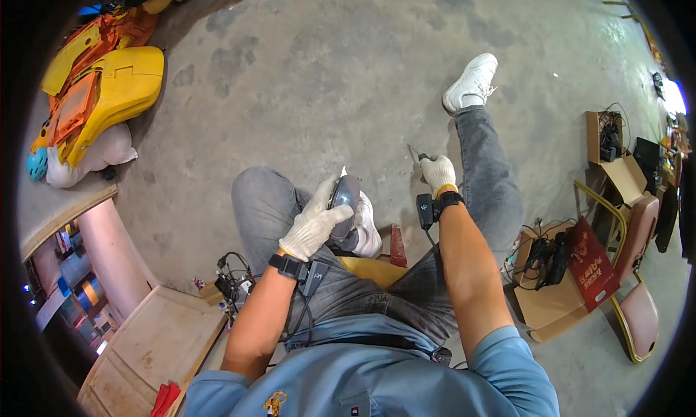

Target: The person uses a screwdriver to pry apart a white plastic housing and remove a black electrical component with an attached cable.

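My left hand, in a pale knitted work glove, is wrapped round a dark grey oval part with a smooth rounded shell and a glossy edge. It is held above my bent left leg, and its exact kind does not show. My right hand, gloved the same way, is closed round the dark handle of a screwdriver. The thin shaft points forward and left, apart from the oval part. Each wrist wears a black strap with a small box.
Yellow and orange plastic panels are piled at far left. A wooden board and tangled cables lie near left. At right are an open carton of black cables, a smaller carton and a chair. My right leg stretches forward.
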Available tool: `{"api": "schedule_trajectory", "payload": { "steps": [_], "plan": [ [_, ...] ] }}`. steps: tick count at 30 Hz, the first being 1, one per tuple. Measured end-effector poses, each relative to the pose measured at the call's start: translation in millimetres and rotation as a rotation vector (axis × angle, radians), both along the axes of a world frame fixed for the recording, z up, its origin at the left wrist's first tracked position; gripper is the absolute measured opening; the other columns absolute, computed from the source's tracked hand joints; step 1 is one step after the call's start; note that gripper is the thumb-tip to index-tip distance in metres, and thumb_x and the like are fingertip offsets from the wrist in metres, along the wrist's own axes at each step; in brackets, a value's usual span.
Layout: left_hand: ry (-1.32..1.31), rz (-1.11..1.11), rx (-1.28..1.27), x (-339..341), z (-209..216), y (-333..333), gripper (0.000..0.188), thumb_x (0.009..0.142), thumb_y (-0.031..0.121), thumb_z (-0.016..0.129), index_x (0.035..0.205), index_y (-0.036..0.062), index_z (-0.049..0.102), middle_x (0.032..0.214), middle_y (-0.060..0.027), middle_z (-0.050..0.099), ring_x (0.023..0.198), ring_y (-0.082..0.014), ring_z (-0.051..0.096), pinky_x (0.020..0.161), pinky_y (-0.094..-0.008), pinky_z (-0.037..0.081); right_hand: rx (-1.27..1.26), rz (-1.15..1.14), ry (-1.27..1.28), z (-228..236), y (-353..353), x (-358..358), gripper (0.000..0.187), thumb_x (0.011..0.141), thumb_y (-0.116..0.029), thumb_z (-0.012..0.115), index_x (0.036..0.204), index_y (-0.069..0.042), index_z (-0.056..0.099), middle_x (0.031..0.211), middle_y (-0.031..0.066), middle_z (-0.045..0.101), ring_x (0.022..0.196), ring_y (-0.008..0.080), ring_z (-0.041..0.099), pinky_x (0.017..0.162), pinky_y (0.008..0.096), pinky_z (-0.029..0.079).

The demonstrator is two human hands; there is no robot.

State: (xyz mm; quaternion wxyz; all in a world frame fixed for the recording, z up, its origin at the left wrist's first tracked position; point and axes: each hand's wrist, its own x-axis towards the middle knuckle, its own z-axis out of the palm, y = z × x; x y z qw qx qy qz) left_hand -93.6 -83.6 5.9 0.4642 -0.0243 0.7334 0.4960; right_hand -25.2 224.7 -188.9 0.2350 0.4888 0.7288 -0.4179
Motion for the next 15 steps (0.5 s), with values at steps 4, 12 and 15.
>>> {"api": "schedule_trajectory", "payload": {
  "steps": [4, 12, 15],
  "plan": [
    [0.049, 0.04, 0.038, 1, 0, 4, 0.083, 0.093, 0.016, 0.069, 0.168, 0.0016, 0.035, 0.165, -0.0198, 0.045, 0.147, -0.0287, 0.05, 0.125, -0.0353, 0.037, 0.042, 0.002, 0.018, -15, 4, 6, 0.044, 0.094, -0.035, 0.065, 0.11, 0.003, 0.081, 0.09, 0.0264, 0.079, 0.096, 0.0389, 0.079, 0.09, 0.0447, 0.06],
    [-0.265, -0.019, 0.288, -5, 6, 4, 0.053, 0.095, 0.009, 0.064, 0.147, 0.0012, 0.061, 0.147, -0.0139, 0.061, 0.135, -0.0211, 0.059, 0.115, -0.0331, 0.047, 0.012, -0.013, 0.045, -17, 4, 8, 0.043, 0.094, -0.035, 0.066, 0.111, 0.002, 0.081, 0.09, 0.0259, 0.079, 0.092, 0.0376, 0.08, 0.088, 0.0445, 0.06],
    [-0.239, -0.028, 0.197, -7, 13, 9, 0.041, 0.095, 0.008, 0.063, 0.136, 0.001, 0.069, 0.132, -0.0092, 0.07, 0.122, -0.0172, 0.064, 0.106, -0.0312, 0.051, 0.014, -0.005, 0.039, 2, 10, 6, 0.042, 0.094, -0.035, 0.066, 0.106, 0.003, 0.081, 0.087, 0.0248, 0.079, 0.084, 0.0352, 0.081, 0.083, 0.0433, 0.06]
  ]
}}
